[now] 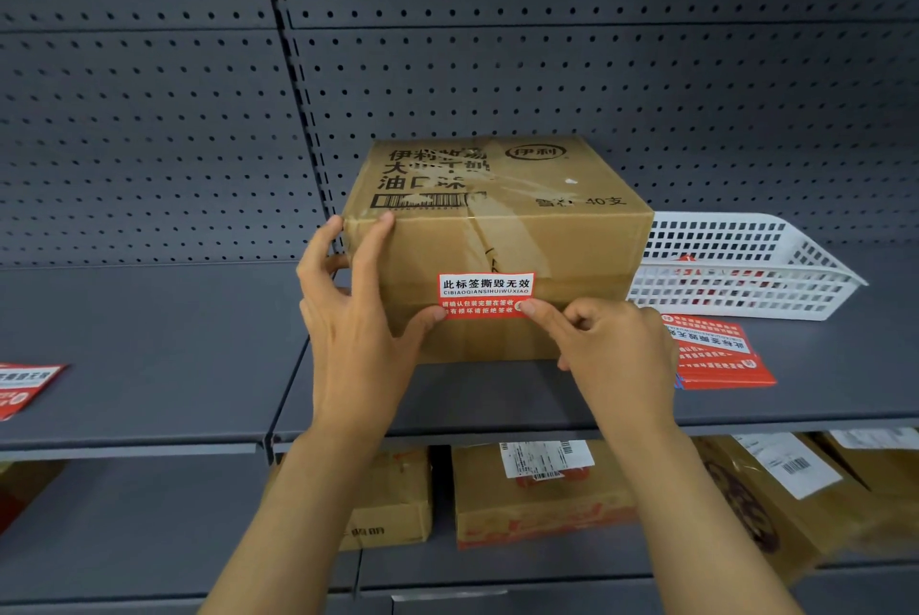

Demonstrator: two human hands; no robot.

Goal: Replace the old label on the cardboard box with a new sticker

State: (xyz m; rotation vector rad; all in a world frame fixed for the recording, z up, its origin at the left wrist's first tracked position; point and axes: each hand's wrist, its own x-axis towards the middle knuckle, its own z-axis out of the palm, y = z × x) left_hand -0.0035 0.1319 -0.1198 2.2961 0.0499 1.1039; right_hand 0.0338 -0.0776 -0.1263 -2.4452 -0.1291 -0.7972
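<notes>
We're steadying the cardboard box (497,241) on the shelf (149,341) w/ left hand (348,316) splayed, thumb on the red sticker (485,294). Forefinger of right hand (611,346) is working its lower-right corner, pinching or pressing we can't tell. Next is prob. needing a slow peel or rub-down.

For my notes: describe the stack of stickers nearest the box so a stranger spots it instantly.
Find the grey shelf carrying the cardboard box. Right of the box, in front of the white plastic basket, a stack of red stickers lies flat beside the right hand. The sticker on the box front is single and upright; the other red sheets lie far left.
</notes>
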